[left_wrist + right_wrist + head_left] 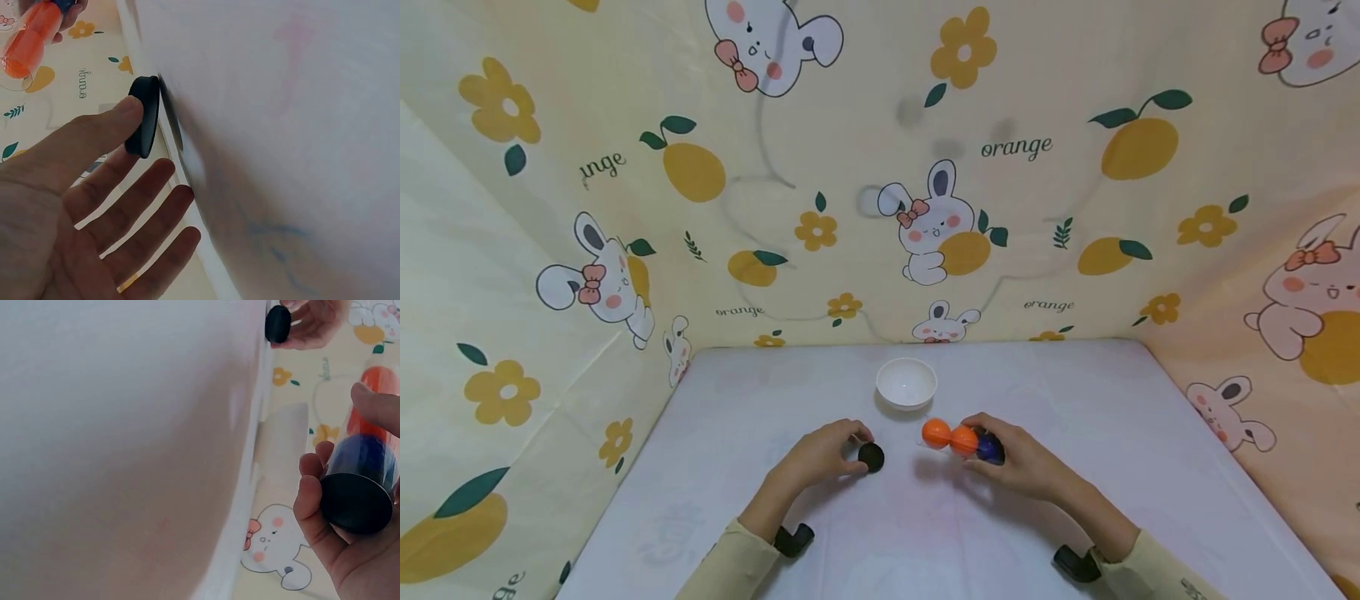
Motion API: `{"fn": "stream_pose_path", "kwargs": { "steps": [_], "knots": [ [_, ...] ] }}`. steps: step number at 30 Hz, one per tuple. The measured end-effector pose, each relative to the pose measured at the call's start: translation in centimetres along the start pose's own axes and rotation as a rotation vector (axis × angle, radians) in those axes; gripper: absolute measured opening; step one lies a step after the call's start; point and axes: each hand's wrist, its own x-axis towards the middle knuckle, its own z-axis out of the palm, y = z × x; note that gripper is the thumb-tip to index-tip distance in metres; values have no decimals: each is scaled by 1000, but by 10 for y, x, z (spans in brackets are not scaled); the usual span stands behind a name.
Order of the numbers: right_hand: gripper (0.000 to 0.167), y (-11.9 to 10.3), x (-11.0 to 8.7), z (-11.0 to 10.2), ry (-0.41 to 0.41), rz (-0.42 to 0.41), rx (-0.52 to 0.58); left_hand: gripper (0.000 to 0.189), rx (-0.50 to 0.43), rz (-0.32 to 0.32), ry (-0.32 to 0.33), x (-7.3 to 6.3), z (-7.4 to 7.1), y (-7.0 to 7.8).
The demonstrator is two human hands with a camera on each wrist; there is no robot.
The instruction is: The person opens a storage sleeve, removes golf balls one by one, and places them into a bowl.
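Note:
My left hand [820,457] pinches a round black cap [871,457] between thumb and forefinger, just above the white tabletop. In the left wrist view the cap [147,119] stands on edge, with the other fingers loosely spread below it. My right hand [1018,460] grips a clear tube [365,453] lying sideways in the head view. Two orange balls [936,433] sit toward its left end and a dark blue ball [989,448] near the palm. In the right wrist view, a black cap [356,503] covers the tube's blue end.
A white bowl [906,403] stands beyond the hands, near the middle of the table [760,392]. Cloth walls [850,275] printed with rabbits and oranges enclose the table at the back and both sides. Each wrist wears a black device [794,540].

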Motion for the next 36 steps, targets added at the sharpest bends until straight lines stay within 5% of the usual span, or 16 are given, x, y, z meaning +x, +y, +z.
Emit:
{"fn": "stream_pose_path", "kwargs": {
  "steps": [10,27,36],
  "knots": [
    [49,0,2,-2,-1,-9,23,34,43,40,3,4,0,5],
    [48,0,3,-7,-10,8,-50,45,-270,171,60,15,5,33],
    [47,-5,4,-9,14,18,-148,47,-332,205,76,18,11,43]
  ]
}}
